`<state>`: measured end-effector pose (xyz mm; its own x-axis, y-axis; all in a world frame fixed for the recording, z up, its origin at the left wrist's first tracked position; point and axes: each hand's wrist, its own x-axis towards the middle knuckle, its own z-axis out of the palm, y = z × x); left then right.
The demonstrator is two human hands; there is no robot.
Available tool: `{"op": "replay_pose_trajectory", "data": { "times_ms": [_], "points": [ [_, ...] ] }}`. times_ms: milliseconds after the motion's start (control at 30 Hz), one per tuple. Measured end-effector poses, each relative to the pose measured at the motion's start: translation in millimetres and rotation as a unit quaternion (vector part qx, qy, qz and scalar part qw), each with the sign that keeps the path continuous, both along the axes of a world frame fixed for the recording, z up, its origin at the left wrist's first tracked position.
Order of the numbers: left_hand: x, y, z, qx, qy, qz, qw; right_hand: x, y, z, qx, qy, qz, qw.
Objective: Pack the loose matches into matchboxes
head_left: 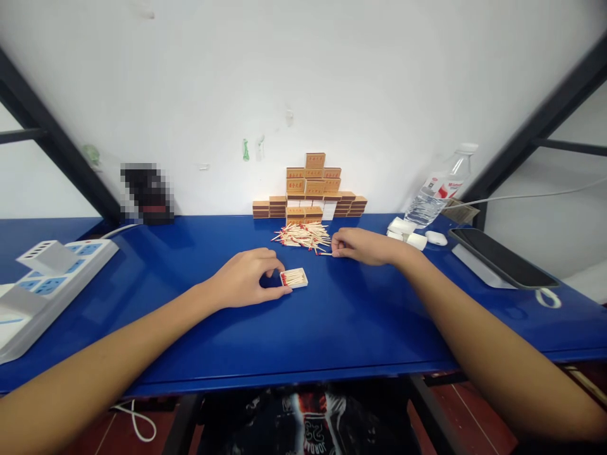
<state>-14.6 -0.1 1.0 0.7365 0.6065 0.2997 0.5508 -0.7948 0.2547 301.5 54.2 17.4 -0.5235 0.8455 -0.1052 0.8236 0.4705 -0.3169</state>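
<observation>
Where your left hand (249, 278) is: clamped on the small tray (300, 287), on the blue table (341, 328).
Tray: holds matches (294, 277).
Your right hand (363, 245): pinched on one match (325, 254), beside the pile (303, 235).
Pile: before stacked boxes (315, 186).

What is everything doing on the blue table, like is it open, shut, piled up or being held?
Matchbox tray: open, partly filled with matches
Loose matches: in a messy heap
Matchboxes: stacked in steps
Left hand: holding the tray's end
Right hand: pinching one match
Bottle: capped
Phone: screen dark
Power strip: white adapter seemingly plugged in
</observation>
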Motion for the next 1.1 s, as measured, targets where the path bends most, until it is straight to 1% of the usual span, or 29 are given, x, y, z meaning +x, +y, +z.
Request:
{"op": "replay_pose_trajectory", "data": {
  "times_ms": [100,200,333,433,533,633,833,967,1100],
  "points": [
    [0.3,-0.1,0.0,0.0,0.004,0.004,1.0,0.3,-4.9,4.0,-0.014,0.014,-0.002,1.0],
    [0.4,0.1,-0.1,0.0,0.003,0.007,1.0,-6.8,-13.0,8.2,-0.007,0.044,0.02,0.999],
    [0.7,0.0,0.2,0.005,-0.001,0.012,1.0,-30.7,-31.7,9.3,0.03,0.089,0.076,0.993],
    [1.0,-0.5,0.7,0.008,-0.003,0.012,1.0,-50.4,-47.2,5.1,0.06,0.078,0.092,0.991],
    [1.1,-0.6,0.8,0.008,-0.003,0.011,1.0,-62.5,-57.3,0.7,0.076,0.057,0.1,0.99],
    [1.1,-0.1,0.5,0.006,-0.005,0.007,1.0,-65.9,-61.6,-0.1,0.074,0.054,0.108,0.99],
    [1.1,0.4,0.1,0.0,-0.008,0.003,1.0,-62.9,-61.6,3.7,0.048,0.065,0.123,0.989],
    [1.1,0.2,-0.5,0.005,-0.015,-0.001,1.0,-63.5,-59.0,3.9,0.053,0.09,0.123,0.987],
    [1.8,-0.8,0.3,0.012,-0.02,-0.001,1.0,-66.0,-58.4,5.4,0.044,0.115,0.14,0.982]
  ]
}}
